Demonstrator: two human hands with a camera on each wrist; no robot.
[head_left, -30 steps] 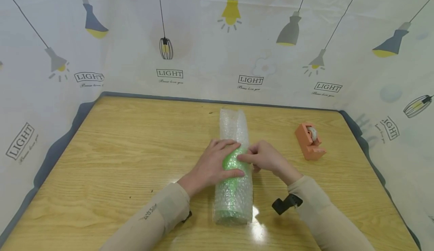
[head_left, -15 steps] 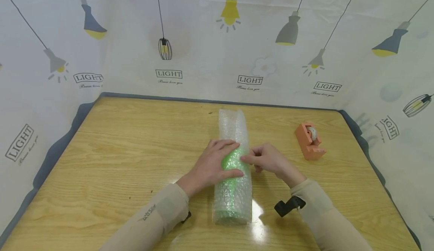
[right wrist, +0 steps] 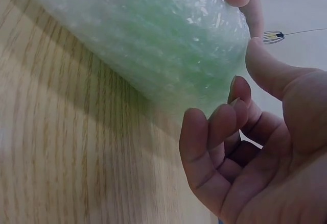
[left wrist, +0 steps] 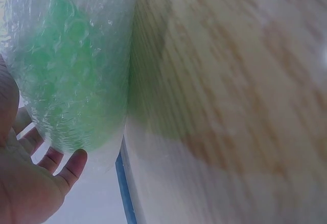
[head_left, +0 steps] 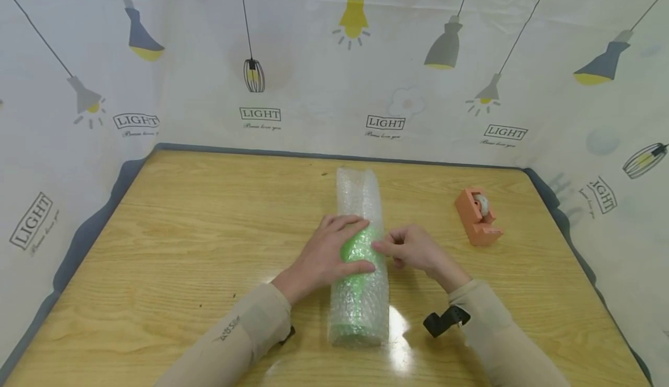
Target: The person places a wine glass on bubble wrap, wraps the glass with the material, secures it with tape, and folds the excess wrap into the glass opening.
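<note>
A long roll of bubble wrap [head_left: 359,305] lies lengthwise on the wooden table, wrapped around a green object [left wrist: 71,76] that narrows at one end. From the left, my left hand [head_left: 326,253] holds the roll, thumb and fingers spread over its top and side. On the opposite side, my right hand [head_left: 415,250] pinches the bubble wrap at the roll's right flank between thumb and index finger. Its other fingers curl beside the wrap in the right wrist view. The far end of the wrap is loose and flattened.
An orange tape dispenser [head_left: 477,217] with a roll of tape stands at the right rear of the table [head_left: 209,212]. Behind the table hangs a white curtain [head_left: 308,38] printed with lamps. A black strap [head_left: 445,320] dangles below the right sleeve.
My right hand has shifted slightly right and toward me, its thumb drawn back from the roll's top to its right side. The left hand and the roll have stayed in place.
</note>
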